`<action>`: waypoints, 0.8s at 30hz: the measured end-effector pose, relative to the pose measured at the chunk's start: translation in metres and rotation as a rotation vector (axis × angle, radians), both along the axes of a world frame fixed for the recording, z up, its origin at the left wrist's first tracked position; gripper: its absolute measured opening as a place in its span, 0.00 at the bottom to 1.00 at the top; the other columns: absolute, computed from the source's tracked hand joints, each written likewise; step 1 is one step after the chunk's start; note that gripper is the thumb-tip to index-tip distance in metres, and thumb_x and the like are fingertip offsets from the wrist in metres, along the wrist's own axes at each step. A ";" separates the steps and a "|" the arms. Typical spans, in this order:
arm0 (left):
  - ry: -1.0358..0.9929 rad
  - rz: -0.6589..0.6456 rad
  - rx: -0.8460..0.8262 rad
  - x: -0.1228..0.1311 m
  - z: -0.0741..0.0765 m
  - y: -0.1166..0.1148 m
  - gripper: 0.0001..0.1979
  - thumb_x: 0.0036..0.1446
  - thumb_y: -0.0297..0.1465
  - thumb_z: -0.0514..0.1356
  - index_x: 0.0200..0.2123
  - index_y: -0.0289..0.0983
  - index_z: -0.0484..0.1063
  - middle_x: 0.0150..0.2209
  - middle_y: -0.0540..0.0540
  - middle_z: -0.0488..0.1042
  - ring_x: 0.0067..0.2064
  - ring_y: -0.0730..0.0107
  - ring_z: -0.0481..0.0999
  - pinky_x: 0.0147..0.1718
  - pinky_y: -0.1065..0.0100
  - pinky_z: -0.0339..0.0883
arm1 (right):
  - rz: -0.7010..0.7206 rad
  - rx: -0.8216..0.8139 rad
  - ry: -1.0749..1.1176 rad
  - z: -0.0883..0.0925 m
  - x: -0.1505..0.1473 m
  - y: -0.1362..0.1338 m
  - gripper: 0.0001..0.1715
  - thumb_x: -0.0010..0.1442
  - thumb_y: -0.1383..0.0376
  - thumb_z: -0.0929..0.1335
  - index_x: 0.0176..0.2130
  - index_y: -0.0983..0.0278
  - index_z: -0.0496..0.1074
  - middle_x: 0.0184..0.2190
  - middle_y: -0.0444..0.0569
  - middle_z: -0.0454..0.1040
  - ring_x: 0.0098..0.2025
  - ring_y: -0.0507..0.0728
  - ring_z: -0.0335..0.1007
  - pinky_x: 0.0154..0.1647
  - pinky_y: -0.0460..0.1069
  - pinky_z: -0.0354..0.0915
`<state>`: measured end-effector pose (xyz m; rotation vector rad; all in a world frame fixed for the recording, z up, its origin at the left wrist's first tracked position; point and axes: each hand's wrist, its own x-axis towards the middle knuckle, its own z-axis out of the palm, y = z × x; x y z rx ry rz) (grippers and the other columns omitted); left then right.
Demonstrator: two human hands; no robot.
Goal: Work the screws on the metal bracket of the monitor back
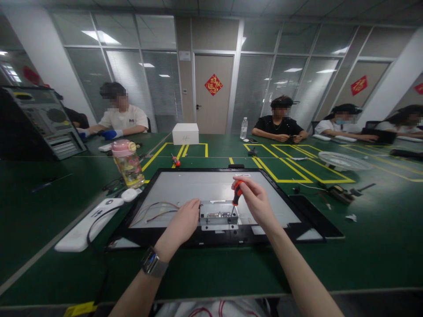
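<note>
A disassembled monitor panel [185,187] lies face down on the green table, its black frame around a grey metal back. A small metal board cover [218,215] sits near its front edge, with thin coloured wires [155,210] running off to its left. My left hand [183,222] rests closed against the left side of that cover, a watch on its wrist. My right hand [254,200] grips an orange-and-black screwdriver [236,196] upright, its tip down on the cover's right part.
A pink-lidded bottle [128,163], a white device with a black cable [86,223] and a computer case [39,121] stand to the left. A white box [185,133], a second screwdriver [175,161], a fan grille [343,160] and several seated people lie beyond.
</note>
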<state>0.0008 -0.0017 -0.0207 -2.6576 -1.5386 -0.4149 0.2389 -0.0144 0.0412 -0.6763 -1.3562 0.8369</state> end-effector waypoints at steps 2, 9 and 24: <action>0.008 -0.009 0.004 0.000 0.001 0.000 0.21 0.66 0.23 0.46 0.58 0.29 0.67 0.60 0.33 0.70 0.61 0.57 0.70 0.61 0.55 0.61 | 0.019 0.005 0.015 0.000 0.000 0.000 0.14 0.65 0.55 0.68 0.46 0.57 0.78 0.35 0.48 0.77 0.40 0.58 0.74 0.44 0.53 0.69; 0.057 -0.024 0.005 0.000 0.005 -0.001 0.21 0.65 0.22 0.46 0.57 0.29 0.68 0.60 0.32 0.70 0.62 0.56 0.70 0.61 0.57 0.62 | -0.016 0.005 -0.019 0.002 -0.001 -0.001 0.17 0.66 0.54 0.66 0.49 0.57 0.76 0.38 0.49 0.78 0.40 0.58 0.75 0.47 0.56 0.70; 0.012 -0.005 0.001 -0.001 0.003 0.000 0.21 0.65 0.21 0.46 0.58 0.28 0.68 0.60 0.32 0.70 0.61 0.57 0.70 0.61 0.55 0.62 | -0.243 0.135 -0.185 0.000 -0.002 -0.002 0.13 0.64 0.60 0.68 0.48 0.56 0.77 0.38 0.49 0.75 0.41 0.59 0.73 0.45 0.55 0.69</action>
